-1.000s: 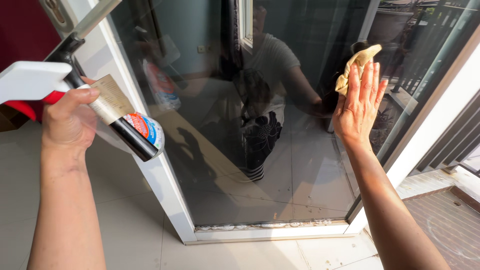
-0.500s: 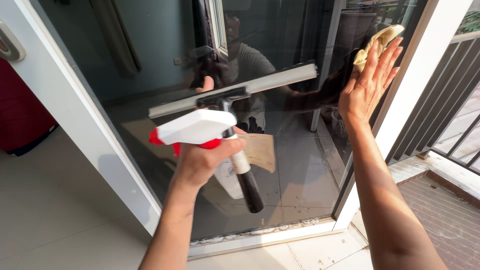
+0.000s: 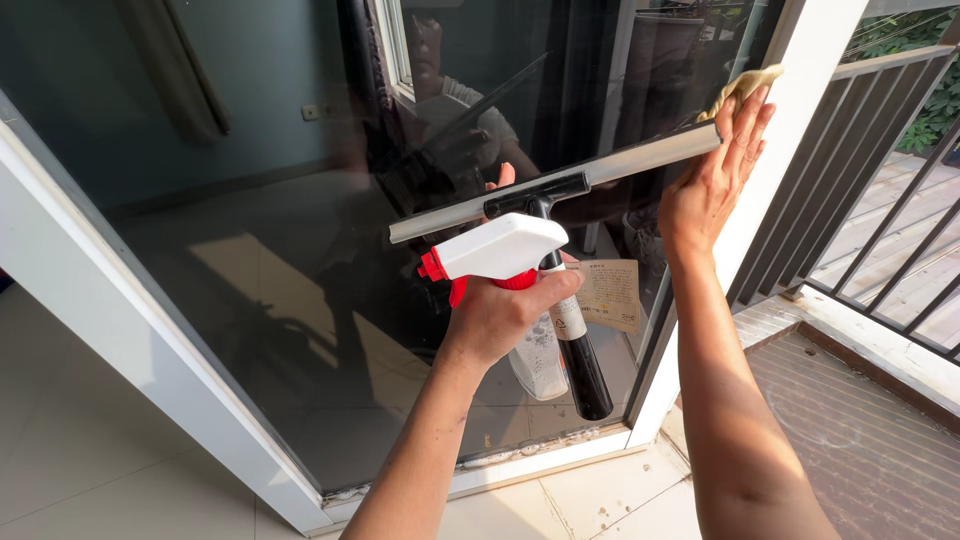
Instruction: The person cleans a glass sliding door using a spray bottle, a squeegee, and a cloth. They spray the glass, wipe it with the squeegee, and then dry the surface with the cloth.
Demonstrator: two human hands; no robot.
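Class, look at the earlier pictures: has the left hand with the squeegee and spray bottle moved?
Yes. The left hand has swung rightward across the dark glass door, from the white left door frame toward the right hand.

Dark metal railing (image 3: pixel 880 200) at right, green foliage (image 3: pixel 915 60) behind it. Brown slatted deck (image 3: pixel 880 440) beneath. Pale floor tiles (image 3: pixel 90 460) at left. Grey curtain (image 3: pixel 175 70) shows through the pane, upper left.
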